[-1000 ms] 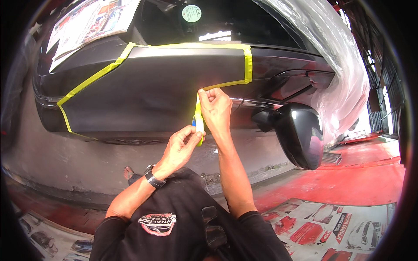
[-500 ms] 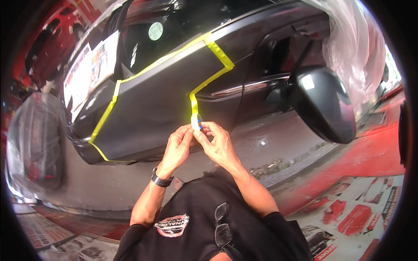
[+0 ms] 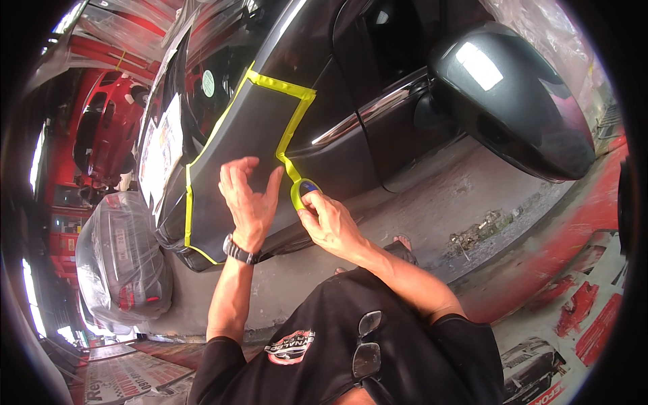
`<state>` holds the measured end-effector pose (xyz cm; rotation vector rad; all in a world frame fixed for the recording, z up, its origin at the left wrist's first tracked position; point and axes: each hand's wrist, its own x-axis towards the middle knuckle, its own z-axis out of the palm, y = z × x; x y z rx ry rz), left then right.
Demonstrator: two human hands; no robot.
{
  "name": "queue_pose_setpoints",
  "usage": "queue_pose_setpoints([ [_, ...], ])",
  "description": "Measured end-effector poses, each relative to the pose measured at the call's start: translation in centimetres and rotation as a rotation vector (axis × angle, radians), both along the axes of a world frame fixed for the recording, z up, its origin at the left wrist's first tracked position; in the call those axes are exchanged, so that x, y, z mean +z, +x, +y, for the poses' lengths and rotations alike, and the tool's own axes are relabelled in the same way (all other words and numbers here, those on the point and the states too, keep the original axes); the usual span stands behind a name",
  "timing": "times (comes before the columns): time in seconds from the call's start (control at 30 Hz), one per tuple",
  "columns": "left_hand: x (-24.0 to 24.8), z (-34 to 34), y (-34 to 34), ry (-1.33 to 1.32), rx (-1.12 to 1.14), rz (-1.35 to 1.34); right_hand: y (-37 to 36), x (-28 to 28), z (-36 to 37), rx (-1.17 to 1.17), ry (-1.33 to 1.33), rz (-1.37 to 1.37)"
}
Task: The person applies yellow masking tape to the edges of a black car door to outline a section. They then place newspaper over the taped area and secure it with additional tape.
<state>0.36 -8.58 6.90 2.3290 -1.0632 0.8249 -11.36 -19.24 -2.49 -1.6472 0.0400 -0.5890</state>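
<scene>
My right hand [image 3: 331,219] grips a roll of yellow masking tape [image 3: 298,196] with a blue patch inside its ring. From the roll, a tape strip [image 3: 294,123] runs up onto the dark grey car panel [image 3: 237,131], stepping outward and then across toward the window edge. More yellow tape lines the panel's left and lower edges. My left hand [image 3: 248,196] is raised in front of the panel, just left of the roll. Its fingers are apart and hold nothing. A dark watch [image 3: 241,250] sits on that wrist.
A glossy dark side mirror [image 3: 506,101] juts out at the right. Printed sheets [image 3: 164,152] cover glass at the left. Behind stands a car wrapped in plastic [image 3: 123,256], with a red car [image 3: 111,125] farther back. Rubble [image 3: 482,233] lies on the ground at right.
My left hand has let go of the tape and opened, moving left and up. The right hand keeps the roll. My view has turned, so the car appears more steeply tilted.
</scene>
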Motion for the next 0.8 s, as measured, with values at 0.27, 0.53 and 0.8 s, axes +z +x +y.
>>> queue_pose_setpoints([
  [0.27, -0.8, -0.4, 2.0, 0.093, 0.115, -0.071, -0.6, 0.3, 0.6, 0.003, -0.048, -0.022],
  [0.53, -0.5, -1.0, 1.9, 0.114, 0.146, -0.056, -0.7, 0.3, 1.0, -0.041, -0.235, -0.091],
  [0.8, 0.2, -1.3, 1.4, 0.238, 0.112, -0.105, -1.6, -0.1, 1.8, -0.071, -0.383, 0.013],
])
